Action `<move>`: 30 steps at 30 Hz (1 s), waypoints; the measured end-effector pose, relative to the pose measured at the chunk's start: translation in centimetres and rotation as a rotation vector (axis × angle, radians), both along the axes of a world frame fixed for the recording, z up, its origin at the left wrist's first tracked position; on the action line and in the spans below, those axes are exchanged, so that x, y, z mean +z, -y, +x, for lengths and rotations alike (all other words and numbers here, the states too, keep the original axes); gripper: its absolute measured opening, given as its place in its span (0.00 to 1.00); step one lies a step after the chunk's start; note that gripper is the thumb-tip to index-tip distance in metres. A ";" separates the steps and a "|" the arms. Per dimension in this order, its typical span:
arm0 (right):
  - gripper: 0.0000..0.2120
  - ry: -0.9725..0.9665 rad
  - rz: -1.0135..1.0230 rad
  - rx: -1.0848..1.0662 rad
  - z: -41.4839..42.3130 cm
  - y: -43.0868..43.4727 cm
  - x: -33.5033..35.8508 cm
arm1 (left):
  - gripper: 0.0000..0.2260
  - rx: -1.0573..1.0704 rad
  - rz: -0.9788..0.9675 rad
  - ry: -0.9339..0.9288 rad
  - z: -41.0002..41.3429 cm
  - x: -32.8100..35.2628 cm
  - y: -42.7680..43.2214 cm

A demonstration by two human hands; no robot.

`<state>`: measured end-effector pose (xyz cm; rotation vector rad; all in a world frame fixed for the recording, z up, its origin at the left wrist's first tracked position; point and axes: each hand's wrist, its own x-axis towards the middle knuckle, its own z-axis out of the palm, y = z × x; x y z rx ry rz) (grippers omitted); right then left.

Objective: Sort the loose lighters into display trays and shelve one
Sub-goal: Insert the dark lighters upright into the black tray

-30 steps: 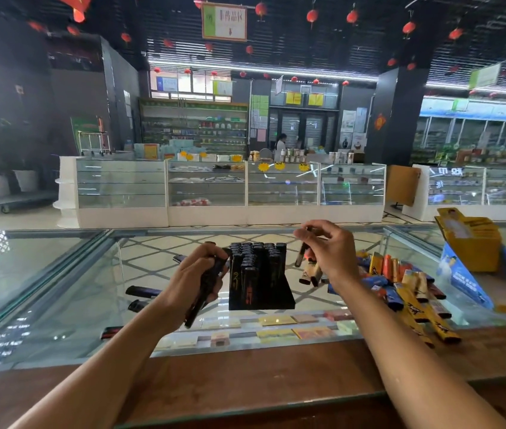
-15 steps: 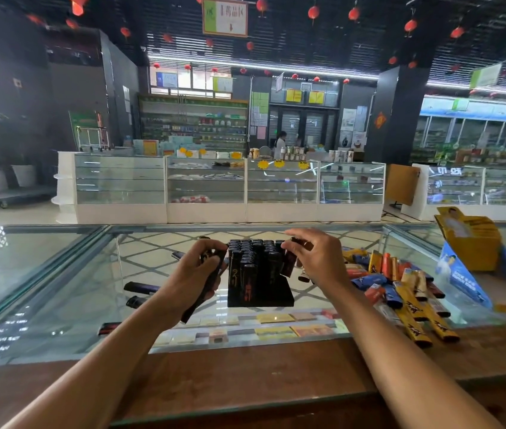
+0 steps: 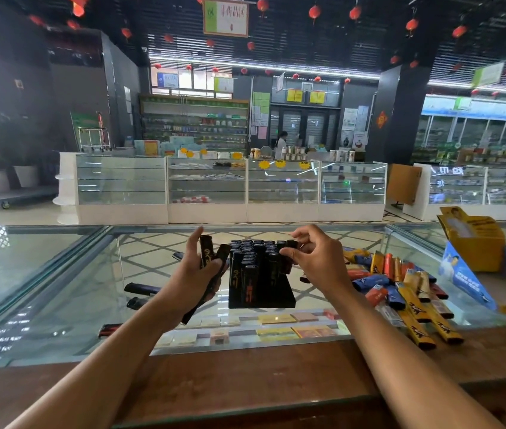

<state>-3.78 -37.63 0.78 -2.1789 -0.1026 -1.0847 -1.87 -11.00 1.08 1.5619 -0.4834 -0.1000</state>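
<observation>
Right hand [image 3: 318,263] fingers [image 3: 300,235] pinch 1 lighter [image 3: 287,267] at the tray [image 3: 262,301], far right.

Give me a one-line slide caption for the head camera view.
Right hand pinches a black lighter at the display tray edge; left hand holds spare lighters.

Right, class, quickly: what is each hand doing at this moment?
Left hand: holding a bunch of loose lighters.
Right hand: pinching a single lighter at the display tray.

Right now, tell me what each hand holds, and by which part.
The left hand grips a bundle of slim black plastic lighters with gold markings round their middles; the right hand pinches one black lighter by its top end.
</observation>
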 end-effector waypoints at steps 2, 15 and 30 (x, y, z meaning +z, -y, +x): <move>0.17 -0.006 0.009 0.004 -0.2 -0.1 0.1 | 0.29 0.008 0.050 0.017 -0.2 0.1 -0.1; 0.12 0.008 0.017 0.061 -0.3 0.3 0.1 | 0.06 0.022 0.109 0.048 -0.2 0.2 -0.1; 0.09 -0.009 -0.173 0.044 1.2 -0.2 -0.4 | 0.09 -0.021 0.076 0.087 1.4 -1.1 -0.7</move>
